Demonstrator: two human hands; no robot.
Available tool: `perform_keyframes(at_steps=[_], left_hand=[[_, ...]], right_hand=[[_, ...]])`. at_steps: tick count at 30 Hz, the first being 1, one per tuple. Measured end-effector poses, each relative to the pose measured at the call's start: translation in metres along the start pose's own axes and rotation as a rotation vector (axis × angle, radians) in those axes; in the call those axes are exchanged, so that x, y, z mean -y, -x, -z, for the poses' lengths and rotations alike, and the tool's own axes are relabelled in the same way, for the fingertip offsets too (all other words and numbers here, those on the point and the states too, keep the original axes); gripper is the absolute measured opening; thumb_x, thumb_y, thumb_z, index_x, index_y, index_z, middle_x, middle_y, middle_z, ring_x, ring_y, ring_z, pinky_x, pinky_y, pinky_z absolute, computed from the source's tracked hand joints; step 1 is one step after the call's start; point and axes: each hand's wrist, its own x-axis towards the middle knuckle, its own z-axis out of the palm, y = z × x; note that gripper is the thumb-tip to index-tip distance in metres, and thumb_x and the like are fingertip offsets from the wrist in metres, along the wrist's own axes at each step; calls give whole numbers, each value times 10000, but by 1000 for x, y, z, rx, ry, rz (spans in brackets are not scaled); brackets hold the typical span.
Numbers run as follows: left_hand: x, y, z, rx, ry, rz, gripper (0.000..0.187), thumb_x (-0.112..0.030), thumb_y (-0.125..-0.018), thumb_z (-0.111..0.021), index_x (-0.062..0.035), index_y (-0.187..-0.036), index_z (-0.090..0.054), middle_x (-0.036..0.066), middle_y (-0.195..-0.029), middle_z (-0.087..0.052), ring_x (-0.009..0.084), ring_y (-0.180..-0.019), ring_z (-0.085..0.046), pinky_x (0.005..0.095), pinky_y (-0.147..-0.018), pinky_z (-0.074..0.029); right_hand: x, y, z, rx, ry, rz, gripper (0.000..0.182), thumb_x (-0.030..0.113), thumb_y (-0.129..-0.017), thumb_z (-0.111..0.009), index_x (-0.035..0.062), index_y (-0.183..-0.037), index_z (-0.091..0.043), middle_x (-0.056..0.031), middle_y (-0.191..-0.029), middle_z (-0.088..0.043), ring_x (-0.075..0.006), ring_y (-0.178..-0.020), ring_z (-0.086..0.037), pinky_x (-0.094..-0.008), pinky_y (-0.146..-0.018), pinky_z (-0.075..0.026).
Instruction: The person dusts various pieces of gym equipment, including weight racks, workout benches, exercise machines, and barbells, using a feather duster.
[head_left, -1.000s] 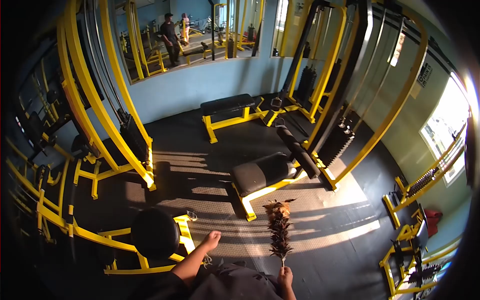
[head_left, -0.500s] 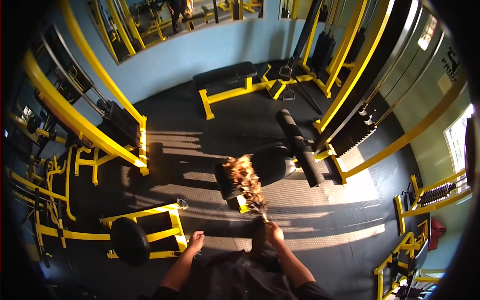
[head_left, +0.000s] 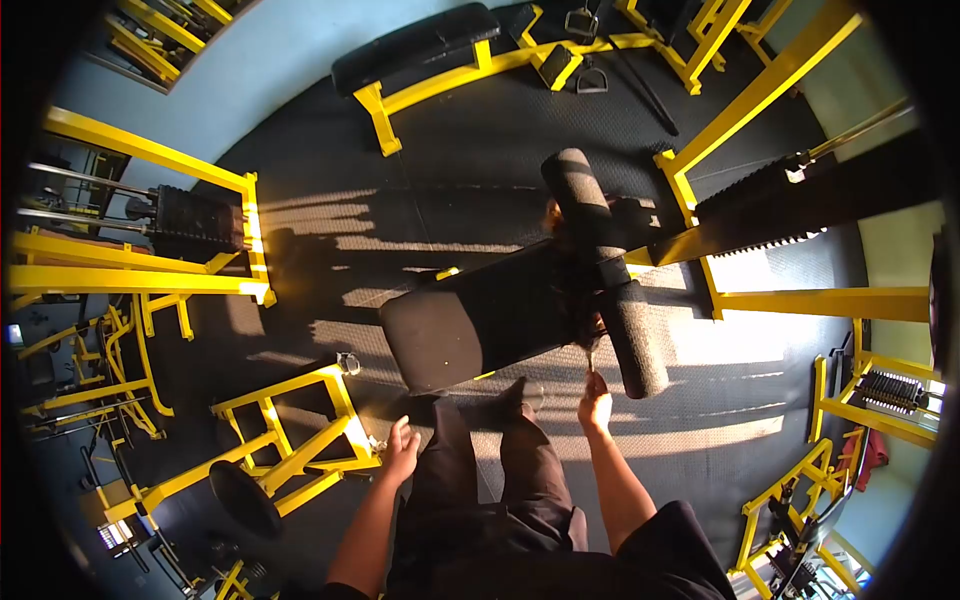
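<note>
My right hand [head_left: 595, 405] grips the thin handle of a feather duster [head_left: 582, 305]. Its feathers, mostly in shadow, lie across the end of a black padded bench [head_left: 440, 335], close beside the dark foam roller [head_left: 632, 340]. Part of the feathers is hard to make out against the black pad and behind the roller. My left hand [head_left: 402, 450] hangs near my left knee with nothing in it, its fingers loosely bent and apart. It is nearest to a yellow frame [head_left: 340, 415] with a round black pad [head_left: 245, 498].
Another black bench [head_left: 420, 50] on a yellow base stands by the blue wall. Yellow weight-stack machines rise at the left [head_left: 255, 240] and right [head_left: 690, 190]. A black bar [head_left: 640, 90] lies on the dark textured floor [head_left: 470, 215], striped with sunlight.
My view has tipped down and I am closer to the padded bench. The feather duster has moved from the bench's near end to beside the roller. My left hand stays empty.
</note>
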Motion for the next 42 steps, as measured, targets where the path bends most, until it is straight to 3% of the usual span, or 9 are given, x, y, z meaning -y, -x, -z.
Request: perform_keyframes(at_steps=[4, 5, 11, 16, 21, 26, 31, 33, 42], left_hand=[[-32, -39, -3, 7, -81, 43, 671, -310, -984, -557, -87, -1518, -217, 259, -1479, -352, 336, -1329, -428, 422, -1061, -390], [-37, -46, -11, -55, 24, 0, 738, -369, -997, -526, -63, -1540, -131, 248, -1552, -239, 346, -1410, -330, 420, -1122, -324], [22, -111, 0, -351, 586, 158, 850, -634, -971, -368, -90, -1568, -101, 120, -1635, -101, 265, -1502, -85, 428, -1196, -105], [41, -104, -5, -494, 568, 126, 743, -539, -1012, -363, -87, -1562, -153, 133, -1632, -102, 280, -1495, -132, 391, -1199, -98], [-2, -98, -29, -300, 387, -36, 727, -492, -1034, -353, -52, -1558, -107, 141, -1631, -87, 272, -1497, -112, 402, -1205, -104], [-3, -118, -46, -290, 402, -8, 827, -601, -993, -361, -63, -1559, -90, 143, -1632, -65, 283, -1498, -99, 427, -1205, -105], [52, -135, -26, -421, 810, 157, 958, -755, -910, -342, -119, -1574, -75, 85, -1643, -23, 267, -1502, -70, 428, -1202, -123], [26, -127, -13, -518, 1053, 382, 865, -724, -927, -355, -102, -1523, -280, 102, -1546, -336, 314, -1394, -354, 479, -1143, -295], [-13, -120, -11, -66, 456, 289, 863, -719, -925, -359, -178, -1568, -161, 120, -1613, -200, 288, -1470, -219, 500, -1175, -163]], right_hand=[[-3, 38, -48, -69, -93, 225, 89, 31, -890, -499, 22, -807, -529, -138, -722, -526, -346, -639, -497, -424, -572, -419], [-21, 55, -65, 62, -3, 279, 109, 15, -929, -553, 4, -1009, -628, -101, -850, -659, -172, -779, -597, -313, -707, -498], [44, 142, -93, 910, 427, 155, 343, 288, -955, -453, 247, -1272, -576, -91, -1133, -668, -333, -946, -678, -484, -770, -553], [33, 80, -61, 476, 306, 421, 256, 185, -860, -620, 234, -1102, -689, -54, -928, -707, -275, -830, -695, -412, -647, -567], [27, 20, -23, 46, 140, 35, 239, 158, -984, -525, 35, -1149, -648, -230, -948, -679, -361, -834, -685, -374, -717, -521], [46, 56, -64, 233, 9, 96, 144, 144, -932, -546, 17, -921, -613, -236, -845, -611, -372, -742, -623, -379, -677, -500], [93, 114, -111, 834, 427, 161, 270, 310, -962, -481, 188, -1172, -598, -152, -999, -703, -374, -892, -682, -481, -708, -555], [121, 118, -124, 879, 497, 139, 243, 304, -961, -489, 166, -1116, -616, -163, -975, -699, -378, -879, -683, -484, -710, -556], [63, 20, -47, 236, 604, 242, 294, 243, -929, -525, 180, -1207, -599, -131, -865, -686, -379, -780, -681, -485, -691, -544]])
